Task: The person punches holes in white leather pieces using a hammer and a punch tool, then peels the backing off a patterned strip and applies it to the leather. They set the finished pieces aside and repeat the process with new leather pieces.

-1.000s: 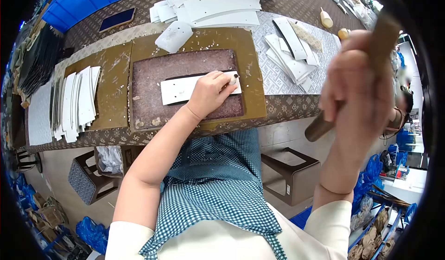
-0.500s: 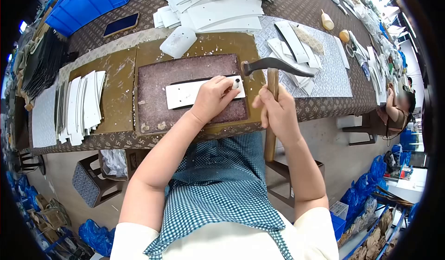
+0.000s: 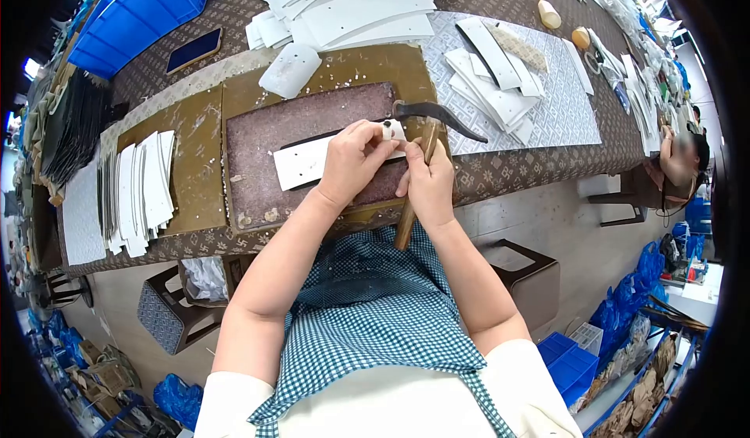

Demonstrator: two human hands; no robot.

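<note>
My left hand (image 3: 351, 162) pinches a small metal punch (image 3: 387, 129) upright on a white strip (image 3: 301, 161) that lies on a dark purple cutting mat (image 3: 266, 129). The wooden handle of a hammer (image 3: 422, 129) is gripped by my right hand (image 3: 428, 183). Its dark metal head rests just right of the punch, low over the mat's right edge. The two hands are almost touching.
The mat lies on a brown board (image 3: 195, 149). A fanned stack of white strips (image 3: 137, 184) sits at left, more white pieces (image 3: 351, 8) at the back and right (image 3: 496, 87). A phone (image 3: 194, 49), blue crate (image 3: 137, 12) and another person (image 3: 680, 161) are around.
The hammer came down from high at the right to beside the punch. My right hand moved in close to my left. The left hand stayed on the punch.
</note>
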